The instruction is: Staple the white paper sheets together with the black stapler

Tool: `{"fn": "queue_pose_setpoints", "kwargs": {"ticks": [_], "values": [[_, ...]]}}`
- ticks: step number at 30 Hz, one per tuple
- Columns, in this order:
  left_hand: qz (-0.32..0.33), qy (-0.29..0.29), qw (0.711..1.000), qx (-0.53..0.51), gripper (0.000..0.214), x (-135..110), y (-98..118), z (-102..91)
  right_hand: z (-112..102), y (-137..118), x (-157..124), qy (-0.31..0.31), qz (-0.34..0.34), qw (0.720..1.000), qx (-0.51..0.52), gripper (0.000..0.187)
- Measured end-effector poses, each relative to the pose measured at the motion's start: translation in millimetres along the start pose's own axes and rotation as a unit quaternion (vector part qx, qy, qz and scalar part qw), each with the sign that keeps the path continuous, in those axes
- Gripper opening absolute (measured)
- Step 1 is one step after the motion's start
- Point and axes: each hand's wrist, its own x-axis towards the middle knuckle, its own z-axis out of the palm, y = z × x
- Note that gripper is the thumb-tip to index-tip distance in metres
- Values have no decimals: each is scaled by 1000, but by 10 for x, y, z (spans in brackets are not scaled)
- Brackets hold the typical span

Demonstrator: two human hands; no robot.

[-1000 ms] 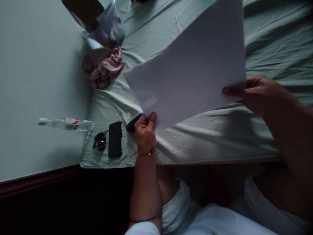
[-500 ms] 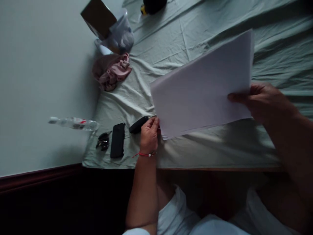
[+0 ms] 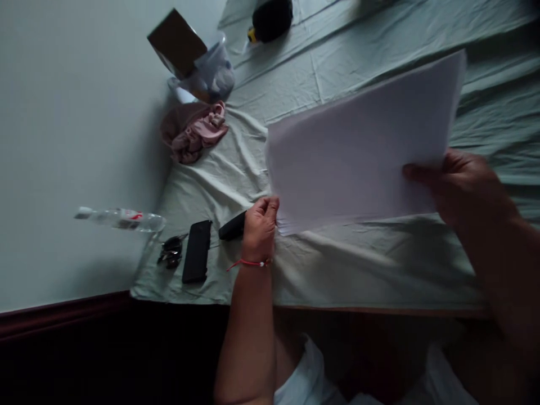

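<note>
A stack of white paper sheets point(image 3: 354, 152) is held up tilted over the cloth-covered table. My right hand point(image 3: 468, 183) grips its right side, thumb across the top face and the other fingers hidden behind. At the lower left edge, the fingers of my left hand point(image 3: 262, 216) are pinched together on the paper's margin. Several sheet edges show slightly fanned at that corner. Partly behind my left hand lies a small black case point(image 3: 232, 226). A red string bracelet point(image 3: 252, 262) circles my left wrist.
Left of my hand lie a black flat phone-like object point(image 3: 197, 251), keys point(image 3: 171, 251) and a clear plastic bottle point(image 3: 122, 219) against the wall. Farther back are a pink cloth point(image 3: 196, 132), a translucent tub point(image 3: 217, 70) with a brown box point(image 3: 177, 42), and a black-and-yellow object point(image 3: 272, 21).
The paper and my right hand have shifted a little to the right. At the lower left corner the sheet edges look more fanned. The whole view has also moved slightly.
</note>
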Motion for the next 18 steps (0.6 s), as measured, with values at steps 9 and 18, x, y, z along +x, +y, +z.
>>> {"fn": "queue_pose_setpoints", "kwargs": {"ticks": [9, 18], "values": [[-36, 66, 996, -57, 51, -176, -33, 7, 27, -78, -73, 8, 19, 999, -45, 16], [-105, 16, 992, -74, 53, -233, -17, -14, 11, -160, -73, 9, 67, 996, -64, 8]]}}
